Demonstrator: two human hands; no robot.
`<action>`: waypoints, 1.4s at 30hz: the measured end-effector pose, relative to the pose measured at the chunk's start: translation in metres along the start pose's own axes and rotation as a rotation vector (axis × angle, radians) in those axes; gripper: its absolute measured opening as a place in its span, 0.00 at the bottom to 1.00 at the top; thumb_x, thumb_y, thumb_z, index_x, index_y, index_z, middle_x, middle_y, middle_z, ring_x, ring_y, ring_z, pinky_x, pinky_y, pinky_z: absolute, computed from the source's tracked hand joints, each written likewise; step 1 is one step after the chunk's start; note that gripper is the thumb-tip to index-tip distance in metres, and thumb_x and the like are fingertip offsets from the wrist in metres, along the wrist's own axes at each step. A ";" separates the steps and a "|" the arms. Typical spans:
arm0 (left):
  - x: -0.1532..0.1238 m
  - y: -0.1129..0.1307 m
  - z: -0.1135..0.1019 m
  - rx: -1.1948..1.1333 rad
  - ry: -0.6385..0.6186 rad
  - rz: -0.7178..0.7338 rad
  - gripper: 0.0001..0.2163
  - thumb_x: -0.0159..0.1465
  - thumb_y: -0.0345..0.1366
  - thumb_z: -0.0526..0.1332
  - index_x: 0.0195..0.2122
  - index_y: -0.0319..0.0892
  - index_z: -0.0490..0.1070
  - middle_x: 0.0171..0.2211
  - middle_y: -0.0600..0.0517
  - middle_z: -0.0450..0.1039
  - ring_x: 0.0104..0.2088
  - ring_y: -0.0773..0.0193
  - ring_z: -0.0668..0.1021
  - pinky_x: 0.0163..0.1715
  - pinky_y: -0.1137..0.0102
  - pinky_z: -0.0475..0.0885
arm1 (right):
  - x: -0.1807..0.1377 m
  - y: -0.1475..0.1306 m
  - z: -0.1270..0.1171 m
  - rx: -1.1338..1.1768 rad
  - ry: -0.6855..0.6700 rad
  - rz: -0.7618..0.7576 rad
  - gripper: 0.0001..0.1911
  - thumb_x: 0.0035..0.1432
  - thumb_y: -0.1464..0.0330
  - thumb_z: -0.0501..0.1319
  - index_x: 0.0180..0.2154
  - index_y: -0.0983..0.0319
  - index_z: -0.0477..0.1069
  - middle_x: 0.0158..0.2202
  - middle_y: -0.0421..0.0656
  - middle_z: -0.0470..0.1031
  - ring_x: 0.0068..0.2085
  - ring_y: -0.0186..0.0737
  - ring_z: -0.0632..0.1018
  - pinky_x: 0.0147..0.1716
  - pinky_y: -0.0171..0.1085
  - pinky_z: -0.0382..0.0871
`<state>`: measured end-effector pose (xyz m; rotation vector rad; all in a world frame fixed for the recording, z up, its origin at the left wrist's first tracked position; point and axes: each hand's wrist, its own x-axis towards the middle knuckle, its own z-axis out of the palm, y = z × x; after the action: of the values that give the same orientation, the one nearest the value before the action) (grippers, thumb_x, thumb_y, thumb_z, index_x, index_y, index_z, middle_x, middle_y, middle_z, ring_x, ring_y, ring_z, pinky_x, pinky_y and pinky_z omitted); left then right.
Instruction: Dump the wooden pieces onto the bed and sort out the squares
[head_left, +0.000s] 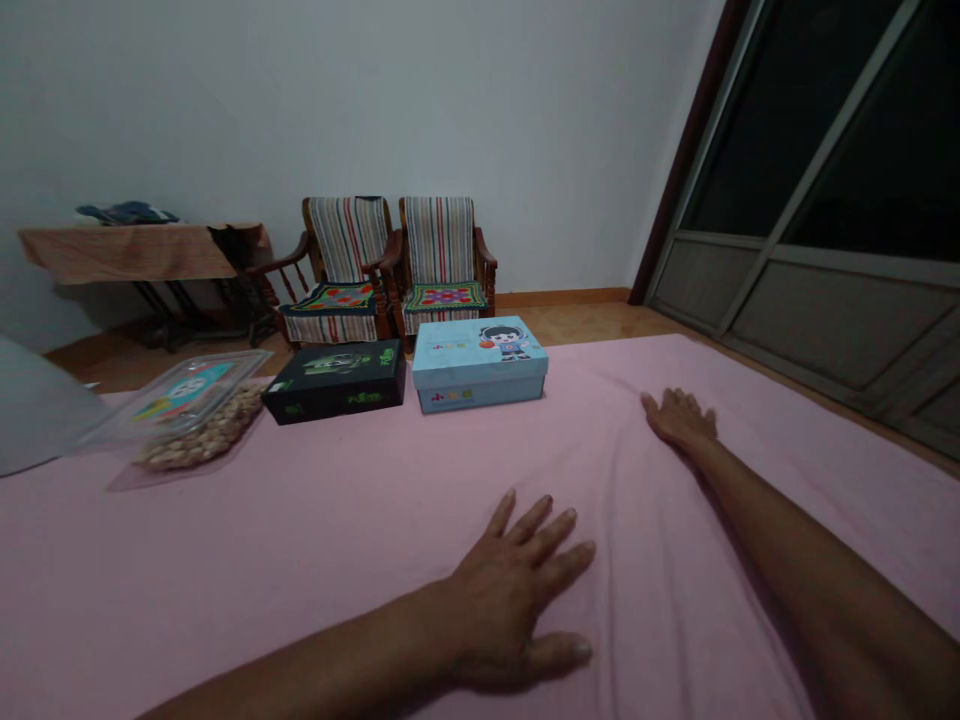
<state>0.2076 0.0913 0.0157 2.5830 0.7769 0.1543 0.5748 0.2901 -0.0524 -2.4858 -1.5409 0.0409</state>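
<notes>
While the pink sheet (pixel 300 560) covers the whole near surface, both hands lie flat on it, fingers open and spread, gripping nothing. The left hand (pixel 510 600) is near the middle and the right hand (pixel 679 418) is farther off to the right. By my judgement most of the sheet lies smooth, and only the shallow creases (pixel 622 480) between the hands are not yet flat. On its far part stand a light blue box (pixel 480 365), a black box (pixel 337 380) to its left, and a clear bag of nuts (pixel 195 420) farther left. Two striped chairs (pixel 390 270) stand by the far wall.
</notes>
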 end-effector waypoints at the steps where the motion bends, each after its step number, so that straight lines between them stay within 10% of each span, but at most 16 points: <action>1: 0.001 0.007 0.005 -0.006 -0.015 0.025 0.33 0.65 0.58 0.49 0.68 0.52 0.44 0.69 0.47 0.42 0.68 0.44 0.45 0.63 0.40 0.38 | 0.001 0.011 0.000 -0.002 0.001 -0.004 0.41 0.64 0.49 0.34 0.66 0.71 0.49 0.68 0.57 0.48 0.67 0.57 0.50 0.62 0.61 0.42; 10: 0.006 0.031 0.045 0.053 -0.011 0.241 0.28 0.69 0.45 0.50 0.68 0.55 0.42 0.68 0.53 0.42 0.68 0.44 0.43 0.62 0.38 0.39 | 0.007 0.030 -0.007 -0.059 -0.028 0.014 0.38 0.65 0.51 0.36 0.66 0.70 0.49 0.68 0.56 0.46 0.67 0.58 0.50 0.61 0.59 0.44; 14: 0.011 0.038 0.061 0.098 -0.008 0.301 0.24 0.70 0.44 0.45 0.67 0.52 0.46 0.68 0.56 0.41 0.68 0.47 0.40 0.64 0.39 0.39 | -0.010 -0.013 -0.018 -0.117 -0.036 0.033 0.34 0.64 0.56 0.44 0.58 0.77 0.62 0.61 0.67 0.60 0.61 0.63 0.62 0.57 0.60 0.51; 22: -0.008 0.033 0.055 0.172 0.047 0.499 0.24 0.70 0.43 0.44 0.68 0.48 0.48 0.68 0.53 0.46 0.68 0.58 0.45 0.66 0.53 0.49 | -0.119 -0.138 -0.022 -0.042 -0.076 -0.542 0.22 0.63 0.58 0.49 0.46 0.66 0.71 0.50 0.56 0.73 0.50 0.52 0.73 0.47 0.45 0.64; 32: -0.084 -0.010 -0.014 0.099 0.148 -0.041 0.25 0.65 0.49 0.55 0.61 0.46 0.61 0.63 0.43 0.61 0.64 0.48 0.60 0.64 0.51 0.52 | -0.209 -0.203 -0.005 0.090 -0.072 -0.822 0.26 0.66 0.59 0.45 0.57 0.68 0.63 0.61 0.58 0.63 0.61 0.52 0.64 0.58 0.47 0.52; 42: -0.136 -0.098 -0.016 0.159 0.429 -0.341 0.20 0.66 0.43 0.55 0.58 0.43 0.65 0.61 0.43 0.64 0.63 0.53 0.64 0.61 0.54 0.60 | -0.209 -0.196 0.019 0.130 0.015 -0.891 0.28 0.64 0.60 0.46 0.59 0.68 0.63 0.63 0.56 0.61 0.64 0.52 0.61 0.62 0.51 0.49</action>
<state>0.0408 0.0961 -0.0102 2.5430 1.4214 0.5734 0.3048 0.1914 -0.0514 -1.5102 -2.3816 -0.0205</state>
